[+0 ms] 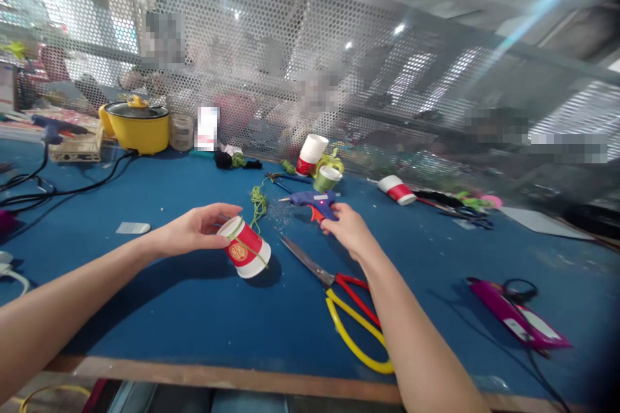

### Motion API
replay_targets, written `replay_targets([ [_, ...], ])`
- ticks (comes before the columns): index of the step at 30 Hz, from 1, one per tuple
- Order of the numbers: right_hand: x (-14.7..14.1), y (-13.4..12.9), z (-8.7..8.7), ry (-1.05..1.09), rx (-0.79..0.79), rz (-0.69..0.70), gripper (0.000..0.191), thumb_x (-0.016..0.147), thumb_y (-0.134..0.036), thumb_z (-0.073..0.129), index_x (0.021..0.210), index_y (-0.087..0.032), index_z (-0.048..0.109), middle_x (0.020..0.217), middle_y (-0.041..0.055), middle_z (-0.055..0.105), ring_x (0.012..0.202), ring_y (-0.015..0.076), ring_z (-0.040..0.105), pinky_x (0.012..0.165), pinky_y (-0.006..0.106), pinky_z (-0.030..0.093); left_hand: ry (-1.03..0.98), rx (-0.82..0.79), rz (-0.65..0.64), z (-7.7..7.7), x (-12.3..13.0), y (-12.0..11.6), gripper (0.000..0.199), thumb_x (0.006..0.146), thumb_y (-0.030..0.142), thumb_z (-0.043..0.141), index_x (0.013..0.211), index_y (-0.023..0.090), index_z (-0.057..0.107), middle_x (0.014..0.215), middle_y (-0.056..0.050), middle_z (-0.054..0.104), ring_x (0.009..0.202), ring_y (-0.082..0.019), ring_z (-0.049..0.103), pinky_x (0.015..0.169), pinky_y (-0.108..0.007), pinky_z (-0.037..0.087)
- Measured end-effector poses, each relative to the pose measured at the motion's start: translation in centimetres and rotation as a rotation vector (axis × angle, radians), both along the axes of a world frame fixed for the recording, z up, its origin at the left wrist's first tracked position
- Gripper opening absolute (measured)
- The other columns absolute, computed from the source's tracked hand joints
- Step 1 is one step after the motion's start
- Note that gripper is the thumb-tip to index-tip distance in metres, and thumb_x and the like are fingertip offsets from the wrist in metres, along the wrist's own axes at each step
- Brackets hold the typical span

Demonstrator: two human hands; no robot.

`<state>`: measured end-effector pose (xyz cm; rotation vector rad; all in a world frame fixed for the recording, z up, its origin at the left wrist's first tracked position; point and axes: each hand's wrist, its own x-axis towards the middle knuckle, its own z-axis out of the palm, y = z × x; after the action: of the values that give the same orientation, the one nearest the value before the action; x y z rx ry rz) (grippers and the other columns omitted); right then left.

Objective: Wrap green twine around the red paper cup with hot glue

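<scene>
My left hand (201,229) grips a red and white paper cup (247,250) by its end, thumb on the near side. The cup is tilted over the blue table, and a strand of green yarn (259,201) runs along it and trails in a loose tangle behind. In my right hand (346,226) is a blue hot glue gun (314,200) with an orange trigger, its nozzle pointing left. Large scissors (334,281) with one red and one yellow handle lie partly open between my arms, the right forearm covering part of the handles.
Several paper cups stand or lie farther back, including a green one (328,178) and a tipped red and white one (397,190). A yellow electric pot (140,129) sits at the back left. A purple power strip (516,316) with cords lies right. Perforated metal panels (271,64) rise behind.
</scene>
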<state>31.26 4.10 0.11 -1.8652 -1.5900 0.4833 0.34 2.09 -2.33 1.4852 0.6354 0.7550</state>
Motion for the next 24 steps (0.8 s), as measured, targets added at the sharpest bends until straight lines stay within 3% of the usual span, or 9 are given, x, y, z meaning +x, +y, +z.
replay_targets([
  [2,-1.2,-1.5,1.2,0.102,-0.004,0.116,0.02,0.072,-0.022,0.056,0.091,-0.014,0.056,0.075,0.0042,0.064,0.055,0.0114,0.058,0.054,0.025,0.048,0.007,0.001,0.008,0.1,-0.1,0.1,0.052,0.07,0.021,0.068,0.117,0.02,0.047,0.112,-0.009,0.059,0.103,-0.02,0.055,0.088,-0.038,0.044],
  [5,-3.6,-4.2,2.5,0.319,-0.041,0.337,0.024,0.071,-0.037,0.06,0.076,-0.013,0.057,0.059,0.0007,0.057,0.047,0.0101,0.052,0.044,0.023,0.043,0.007,0.004,0.021,0.2,-0.2,0.2,0.052,0.07,0.022,0.068,0.117,0.02,0.047,0.112,-0.009,0.059,0.103,-0.02,0.056,0.088,-0.038,0.045],
  [7,-5.1,-5.8,2.8,0.325,-0.021,0.406,0.024,0.073,-0.038,0.059,0.077,-0.014,0.059,0.056,-0.001,0.055,0.043,0.0091,0.049,0.042,0.023,0.042,0.002,0.001,0.023,0.2,-0.3,0.3,0.051,0.069,0.022,0.068,0.116,0.02,0.048,0.112,-0.009,0.06,0.103,-0.02,0.056,0.088,-0.038,0.045],
  [12,-7.3,-8.2,2.7,0.167,0.103,0.459,0.014,0.074,-0.03,0.058,0.066,-0.018,0.059,0.055,-0.0008,0.058,0.044,0.0117,0.051,0.042,0.025,0.043,0.013,-0.007,0.043,0.1,-0.3,0.4,0.053,0.069,0.023,0.069,0.118,0.019,0.047,0.114,-0.01,0.06,0.103,-0.021,0.056,0.089,-0.039,0.043],
  [15,-7.4,-8.6,2.7,0.079,0.166,0.489,0.019,0.074,-0.027,0.058,0.056,-0.02,0.055,0.053,-0.0012,0.058,0.049,0.0135,0.053,0.048,0.026,0.044,0.028,-0.006,0.056,0.2,-0.3,0.3,0.054,0.069,0.023,0.068,0.119,0.019,0.046,0.115,-0.011,0.059,0.102,-0.021,0.057,0.09,-0.04,0.043],
  [24,-7.4,-8.4,2.3,0.017,0.197,0.557,0.012,0.075,-0.026,0.059,0.065,-0.019,0.059,0.06,-0.0007,0.062,0.052,0.013,0.054,0.054,0.024,0.045,0.045,0.001,0.074,0.4,-0.1,0.2,0.054,0.069,0.022,0.068,0.117,0.018,0.046,0.111,-0.009,0.06,0.101,-0.02,0.056,0.09,-0.039,0.043],
])
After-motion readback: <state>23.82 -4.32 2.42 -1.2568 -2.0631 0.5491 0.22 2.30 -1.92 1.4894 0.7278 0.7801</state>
